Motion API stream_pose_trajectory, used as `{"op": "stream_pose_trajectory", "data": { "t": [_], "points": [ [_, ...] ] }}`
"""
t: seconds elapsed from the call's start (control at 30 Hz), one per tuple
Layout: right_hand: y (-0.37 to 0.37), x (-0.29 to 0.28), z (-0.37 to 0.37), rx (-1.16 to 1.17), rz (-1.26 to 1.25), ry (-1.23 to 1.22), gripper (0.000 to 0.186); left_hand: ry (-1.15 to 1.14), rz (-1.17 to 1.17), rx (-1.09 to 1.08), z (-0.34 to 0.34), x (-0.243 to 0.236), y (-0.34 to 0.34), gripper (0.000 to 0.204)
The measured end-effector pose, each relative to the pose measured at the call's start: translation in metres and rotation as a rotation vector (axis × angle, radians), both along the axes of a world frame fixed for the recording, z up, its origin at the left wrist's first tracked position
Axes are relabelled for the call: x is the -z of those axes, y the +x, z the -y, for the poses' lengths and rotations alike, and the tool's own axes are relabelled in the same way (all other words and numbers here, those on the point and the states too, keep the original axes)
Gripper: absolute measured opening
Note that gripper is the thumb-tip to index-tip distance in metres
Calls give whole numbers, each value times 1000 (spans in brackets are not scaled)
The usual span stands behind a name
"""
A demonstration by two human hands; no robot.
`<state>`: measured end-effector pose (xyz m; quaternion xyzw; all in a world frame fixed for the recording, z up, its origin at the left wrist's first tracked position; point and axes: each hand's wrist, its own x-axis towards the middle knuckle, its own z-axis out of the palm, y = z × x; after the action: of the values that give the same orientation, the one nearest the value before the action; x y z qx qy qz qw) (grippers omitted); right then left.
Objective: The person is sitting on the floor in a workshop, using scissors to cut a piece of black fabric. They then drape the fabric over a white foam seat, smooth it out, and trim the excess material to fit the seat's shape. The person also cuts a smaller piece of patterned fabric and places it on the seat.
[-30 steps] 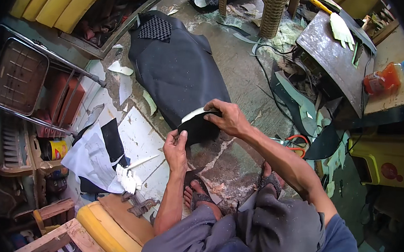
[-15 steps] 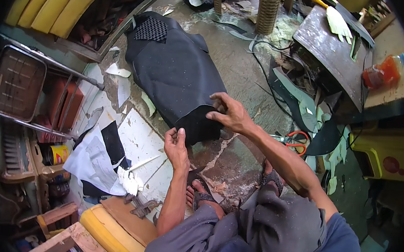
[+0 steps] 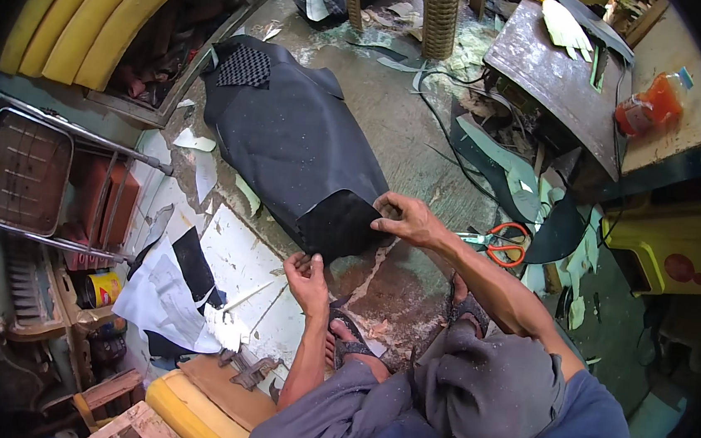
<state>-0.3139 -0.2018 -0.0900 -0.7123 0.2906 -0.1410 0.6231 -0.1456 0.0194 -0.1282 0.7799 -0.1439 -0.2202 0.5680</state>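
A long black leatherette sheet, shaped like a motorcycle seat cover (image 3: 287, 130), lies on the floor in front of me. At its far end sits a piece with a checked texture (image 3: 244, 68). The near end forms a darker flap (image 3: 340, 222) whose face is turned up toward me. My left hand (image 3: 307, 282) is closed at the flap's lower edge, thumb against fingers. At the flap's right corner, my right hand (image 3: 407, 219) pinches the edge between thumb and fingers. Both hands stay close to my feet, with the flap spread between them.
Orange-handled scissors (image 3: 505, 243) lie among scraps on the right. A metal-topped table (image 3: 554, 78) bears a white glove (image 3: 567, 31); an orange bottle (image 3: 652, 104) stands beyond. A woven-pattern stool (image 3: 438, 31) is at the back. White sheets (image 3: 169, 291) and a metal rack (image 3: 62, 177) are left.
The flap is opened wider, showing more of its dark face. My right hand has moved down a little along its edge and my left hand slightly lower. The whole view has shifted a bit.
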Motion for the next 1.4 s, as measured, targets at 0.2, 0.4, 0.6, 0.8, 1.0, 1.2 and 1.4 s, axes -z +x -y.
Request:
{"op": "stream_pose_trajectory", "data": {
  "t": [0.2,0.4,0.6,0.8,1.0,1.2,1.4],
  "points": [
    [20,-74,-41,-274,239,-31,29,-337,-308,161,11,-77,-41,61],
    [45,-52,-84,-114,260,-263,25,-688,-976,150,15,-84,-30,68],
    [41,-55,-81,-29,-45,-249,27,-634,-784,87,25,-81,-28,46],
    [35,-55,-81,24,-36,-242,29,-653,-784,50,33,-83,-26,33],
    [37,-50,-82,79,16,-344,33,-632,-693,49,36,-77,-21,39],
    [32,-30,-54,32,72,-18,42,-662,-570,109,65,-96,1,37],
    [34,-54,-45,89,-165,321,33,-445,-487,-79,58,-94,-3,45]
  ]
}}
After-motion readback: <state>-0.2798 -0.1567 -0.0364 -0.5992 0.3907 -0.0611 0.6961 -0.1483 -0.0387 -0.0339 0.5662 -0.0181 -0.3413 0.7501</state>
